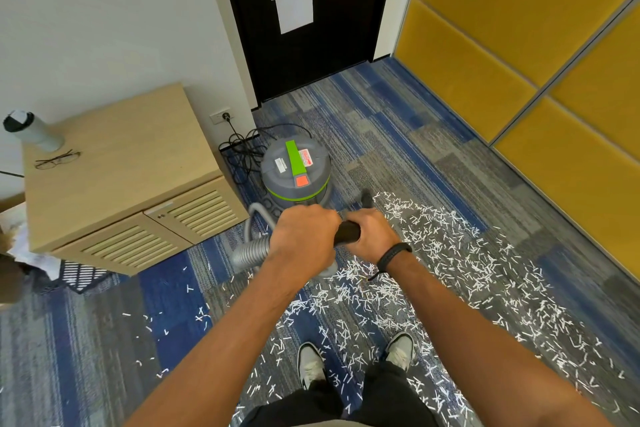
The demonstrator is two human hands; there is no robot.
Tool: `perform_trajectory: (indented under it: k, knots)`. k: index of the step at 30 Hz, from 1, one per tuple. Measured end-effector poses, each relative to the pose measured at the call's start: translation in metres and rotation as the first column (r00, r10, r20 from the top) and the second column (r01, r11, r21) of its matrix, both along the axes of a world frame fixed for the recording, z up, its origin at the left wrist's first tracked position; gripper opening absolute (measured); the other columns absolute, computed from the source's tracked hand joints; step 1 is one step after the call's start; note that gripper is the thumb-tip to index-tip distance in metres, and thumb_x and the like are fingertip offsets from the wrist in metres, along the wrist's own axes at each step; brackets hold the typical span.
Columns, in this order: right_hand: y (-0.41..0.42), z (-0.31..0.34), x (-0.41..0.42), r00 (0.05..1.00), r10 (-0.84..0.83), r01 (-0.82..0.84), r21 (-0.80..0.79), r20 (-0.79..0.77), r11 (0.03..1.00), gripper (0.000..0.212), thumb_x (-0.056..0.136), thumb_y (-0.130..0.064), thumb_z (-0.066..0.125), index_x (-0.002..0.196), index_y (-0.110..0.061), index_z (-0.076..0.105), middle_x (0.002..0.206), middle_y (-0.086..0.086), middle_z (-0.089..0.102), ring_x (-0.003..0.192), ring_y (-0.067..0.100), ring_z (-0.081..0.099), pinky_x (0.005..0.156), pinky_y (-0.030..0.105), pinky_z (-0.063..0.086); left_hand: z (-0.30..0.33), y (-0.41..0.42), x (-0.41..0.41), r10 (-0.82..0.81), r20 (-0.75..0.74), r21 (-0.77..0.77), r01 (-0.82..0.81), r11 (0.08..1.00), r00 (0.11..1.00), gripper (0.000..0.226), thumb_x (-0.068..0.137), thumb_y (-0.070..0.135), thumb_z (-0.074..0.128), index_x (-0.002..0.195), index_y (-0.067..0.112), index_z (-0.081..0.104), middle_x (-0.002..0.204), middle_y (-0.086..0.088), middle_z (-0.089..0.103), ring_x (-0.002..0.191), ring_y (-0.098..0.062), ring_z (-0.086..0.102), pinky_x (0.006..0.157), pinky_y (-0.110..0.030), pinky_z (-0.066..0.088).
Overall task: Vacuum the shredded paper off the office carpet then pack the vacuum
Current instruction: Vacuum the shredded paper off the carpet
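Observation:
A grey and green canister vacuum (296, 173) stands on the blue-grey carpet (398, 135) ahead of me. Its ribbed grey hose (249, 251) curves from the canister toward my hands. My left hand (303, 236) grips the hose end, and my right hand (372, 236) grips the black wand handle (348, 231) right beside it. The black wand tip (366, 199) shows blurred beyond my right hand. White shredded paper (450, 270) lies scattered over the carpet to the right and around my shoes (356, 357).
A low wooden cabinet (121, 180) stands at the left with a bottle (33, 130) and glasses (57, 159) on top. The vacuum's black cord (242, 149) coils to a wall socket (221, 117). A dark door (311, 28) is ahead, yellow panels (519, 62) on the right.

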State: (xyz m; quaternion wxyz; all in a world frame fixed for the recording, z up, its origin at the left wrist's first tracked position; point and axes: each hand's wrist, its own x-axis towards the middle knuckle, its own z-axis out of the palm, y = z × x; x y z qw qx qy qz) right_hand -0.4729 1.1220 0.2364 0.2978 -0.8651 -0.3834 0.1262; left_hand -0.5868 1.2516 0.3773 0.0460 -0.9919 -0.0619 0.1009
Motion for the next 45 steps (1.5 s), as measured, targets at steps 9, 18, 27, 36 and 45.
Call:
perform_trajectory:
  k: [9,18,27,36,45]
  knots:
    - [-0.011,-0.001,-0.009,1.0,0.005,-0.006,0.077,0.003,0.997,0.023,0.07,-0.037,0.061,0.064,-0.015,0.06,0.06,0.0,0.06,0.057,0.023,0.056,0.064,0.033,0.044,0.003,-0.002,-0.005,-0.005,0.009,-0.051,0.006,0.999,1.0,0.027,0.084,0.036,0.072,0.11,0.031,0.07,0.091,0.001,0.072,0.085,-0.026,0.071,0.073,-0.036,0.05]
    - [-0.019,0.009,-0.013,1.0,0.025,-0.026,0.103,0.007,0.994,0.016,0.072,-0.029,0.071,0.067,-0.016,0.062,0.061,0.0,0.061,0.058,0.02,0.056,0.054,0.033,0.044,0.026,-0.007,-0.009,-0.03,0.0,0.008,0.03,1.0,1.0,0.034,0.085,0.044,0.077,0.114,0.029,0.07,0.097,0.0,0.072,0.091,-0.028,0.069,0.074,-0.035,0.051]
    - [-0.029,0.007,0.009,0.998,0.016,-0.018,0.029,0.056,0.999,0.012,0.068,-0.025,0.07,0.067,-0.017,0.061,0.061,-0.001,0.062,0.059,0.023,0.057,0.072,0.036,0.047,0.011,-0.02,0.006,0.017,0.005,-0.058,-0.017,0.998,1.0,0.03,0.085,0.038,0.074,0.113,0.027,0.069,0.095,0.0,0.072,0.09,-0.026,0.071,0.068,-0.034,0.046]
    - [-0.039,-0.002,0.044,0.998,0.002,-0.005,-0.062,-0.055,0.998,0.015,0.066,-0.033,0.064,0.069,-0.019,0.059,0.064,-0.004,0.062,0.061,0.019,0.059,0.057,0.037,0.05,0.002,-0.039,0.042,0.016,-0.051,-0.025,-0.017,1.0,0.999,0.024,0.089,0.031,0.068,0.112,0.023,0.067,0.101,-0.002,0.071,0.094,-0.025,0.071,0.069,-0.034,0.046]
    - [-0.058,0.018,0.048,0.999,-0.032,0.03,-0.114,-0.021,0.993,0.025,0.067,-0.02,0.076,0.068,-0.032,0.054,0.063,-0.008,0.063,0.058,0.01,0.056,0.057,0.027,0.049,0.008,-0.047,0.061,-0.098,-0.099,-0.008,0.098,0.995,0.99,0.027,0.092,0.038,0.065,0.113,0.02,0.066,0.104,-0.004,0.071,0.094,-0.026,0.069,0.069,-0.032,0.041]
